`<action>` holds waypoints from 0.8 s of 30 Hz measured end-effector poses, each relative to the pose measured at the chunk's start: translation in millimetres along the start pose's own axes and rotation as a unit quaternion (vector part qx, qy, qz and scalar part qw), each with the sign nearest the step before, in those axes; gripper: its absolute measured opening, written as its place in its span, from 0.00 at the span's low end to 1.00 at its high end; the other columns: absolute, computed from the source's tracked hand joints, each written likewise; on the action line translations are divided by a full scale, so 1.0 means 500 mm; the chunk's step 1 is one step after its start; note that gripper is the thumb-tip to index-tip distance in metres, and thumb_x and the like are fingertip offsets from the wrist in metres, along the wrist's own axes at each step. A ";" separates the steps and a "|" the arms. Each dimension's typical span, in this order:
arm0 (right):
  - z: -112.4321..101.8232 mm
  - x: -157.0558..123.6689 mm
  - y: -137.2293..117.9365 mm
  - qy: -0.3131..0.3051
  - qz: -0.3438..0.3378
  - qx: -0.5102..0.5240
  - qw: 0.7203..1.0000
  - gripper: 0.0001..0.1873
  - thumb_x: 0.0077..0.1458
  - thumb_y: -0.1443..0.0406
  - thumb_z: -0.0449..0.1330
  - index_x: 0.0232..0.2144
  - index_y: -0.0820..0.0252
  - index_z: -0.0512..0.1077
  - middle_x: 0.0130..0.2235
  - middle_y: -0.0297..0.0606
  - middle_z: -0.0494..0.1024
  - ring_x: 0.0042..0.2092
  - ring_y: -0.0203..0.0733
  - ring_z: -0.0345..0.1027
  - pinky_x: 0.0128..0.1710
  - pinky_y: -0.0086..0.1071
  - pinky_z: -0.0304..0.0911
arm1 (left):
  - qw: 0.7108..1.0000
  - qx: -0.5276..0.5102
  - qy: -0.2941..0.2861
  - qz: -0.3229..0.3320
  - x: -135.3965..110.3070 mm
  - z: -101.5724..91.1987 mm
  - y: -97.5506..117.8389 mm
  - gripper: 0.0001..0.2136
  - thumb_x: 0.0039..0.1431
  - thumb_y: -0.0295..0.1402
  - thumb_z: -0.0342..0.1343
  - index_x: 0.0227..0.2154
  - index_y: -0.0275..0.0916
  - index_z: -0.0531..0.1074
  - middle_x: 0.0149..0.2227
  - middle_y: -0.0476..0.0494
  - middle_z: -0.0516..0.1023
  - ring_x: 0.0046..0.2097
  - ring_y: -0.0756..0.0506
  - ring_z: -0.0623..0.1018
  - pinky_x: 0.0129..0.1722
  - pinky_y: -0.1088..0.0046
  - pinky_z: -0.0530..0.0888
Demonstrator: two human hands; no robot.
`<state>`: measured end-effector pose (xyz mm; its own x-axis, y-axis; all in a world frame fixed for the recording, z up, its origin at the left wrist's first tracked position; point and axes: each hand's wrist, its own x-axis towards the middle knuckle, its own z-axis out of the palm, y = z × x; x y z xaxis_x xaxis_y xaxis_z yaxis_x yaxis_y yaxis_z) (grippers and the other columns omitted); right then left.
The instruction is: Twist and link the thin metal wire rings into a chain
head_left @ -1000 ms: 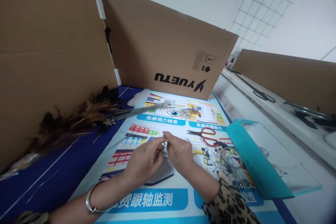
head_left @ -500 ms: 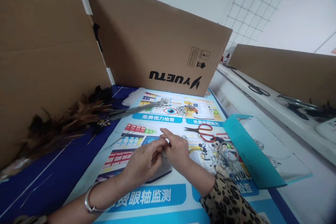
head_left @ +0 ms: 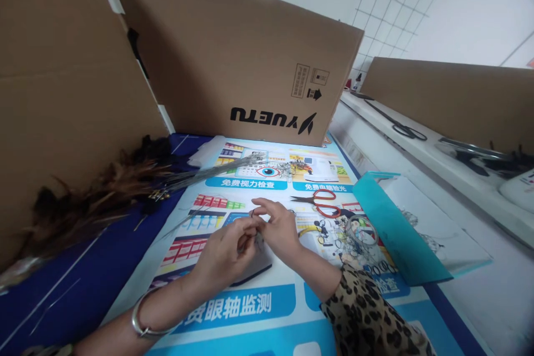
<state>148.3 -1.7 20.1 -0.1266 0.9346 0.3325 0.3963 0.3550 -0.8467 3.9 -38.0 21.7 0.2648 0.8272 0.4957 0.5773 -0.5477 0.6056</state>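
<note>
My left hand [head_left: 228,247] is closed, its thumb and fingers pinched together above the printed mat. Against its fingertips rests my right hand [head_left: 278,229], also pinching, with the index finger reaching over to the left. A small dark loop [head_left: 252,213] shows at the fingertips; the rest of what they hold is hidden. Just beyond the right hand lie scissors [head_left: 320,202] with red handles. To the right of that hand is a loose pile of thin wire pieces and small black rings [head_left: 344,239], with a roll of clear tape [head_left: 364,230] among them.
A bundle of thin wires [head_left: 217,171] and brown feathers [head_left: 95,189] lie on the left. Cardboard panels [head_left: 233,61] stand at the back and left. A teal folder [head_left: 396,233] leans at the right, beside a white ledge [head_left: 392,117] with black scissors [head_left: 406,131].
The view has shifted slightly. My hands stay together; the right fingers have moved a little, and a small dark loop now shows at the fingertips.
</note>
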 end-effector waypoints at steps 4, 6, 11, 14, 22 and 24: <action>0.002 -0.001 -0.001 -0.008 0.033 0.177 0.984 0.16 0.54 0.59 0.60 0.45 0.56 0.73 0.42 0.38 0.78 0.43 0.42 0.73 0.42 0.33 0.67 | 0.989 -0.092 0.014 -0.117 0.017 -0.018 0.012 0.11 0.51 0.28 0.52 0.38 0.41 0.61 0.27 0.52 0.69 0.26 0.49 0.70 0.28 0.74 0.66; -0.002 -0.001 -0.002 -0.030 0.032 0.226 0.973 0.17 0.54 0.57 0.60 0.45 0.56 0.73 0.42 0.39 0.77 0.43 0.42 0.73 0.43 0.34 0.67 | 0.972 -0.167 0.009 -0.164 0.027 -0.024 0.013 0.12 0.51 0.28 0.53 0.39 0.41 0.59 0.27 0.52 0.70 0.27 0.49 0.71 0.28 0.75 0.66; -0.024 0.004 -0.008 -0.069 -0.038 0.163 0.984 0.16 0.51 0.60 0.63 0.44 0.52 0.75 0.44 0.37 0.75 0.41 0.39 0.73 0.46 0.34 0.65 | 0.936 -0.284 -0.029 -0.207 0.041 -0.029 -0.002 0.13 0.49 0.28 0.55 0.37 0.40 0.57 0.25 0.55 0.69 0.26 0.51 0.69 0.26 0.77 0.64; -0.037 0.008 -0.018 -0.066 -0.085 0.058 0.993 0.18 0.47 0.65 0.66 0.44 0.51 0.75 0.39 0.35 0.78 0.45 0.42 0.70 0.50 0.37 0.61 | 0.924 -0.305 -0.062 -0.224 0.045 -0.033 -0.010 0.15 0.48 0.26 0.55 0.37 0.40 0.57 0.25 0.56 0.69 0.25 0.52 0.68 0.24 0.79 0.63; -0.041 0.015 -0.035 -0.072 -0.108 -0.039 0.991 0.18 0.47 0.69 0.65 0.42 0.49 0.74 0.33 0.30 0.80 0.46 0.43 0.66 0.51 0.39 0.51 | 0.933 -0.269 -0.117 -0.210 0.051 -0.060 -0.023 0.13 0.52 0.28 0.54 0.39 0.41 0.57 0.28 0.53 0.71 0.27 0.51 0.70 0.26 0.77 0.65; -0.039 0.015 -0.036 -0.081 -0.115 -0.054 0.989 0.19 0.47 0.69 0.64 0.43 0.50 0.73 0.33 0.30 0.81 0.46 0.43 0.66 0.50 0.39 0.51 | 0.927 -0.282 -0.126 -0.212 0.054 -0.062 -0.032 0.14 0.52 0.28 0.55 0.39 0.41 0.57 0.27 0.54 0.71 0.27 0.51 0.70 0.26 0.77 0.65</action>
<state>158.0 -1.6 46.1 -0.3657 0.8237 0.4334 0.4337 0.5628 -0.7037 -22.2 -10.8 44.4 0.3191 0.9475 0.0208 0.1945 -0.0869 0.9770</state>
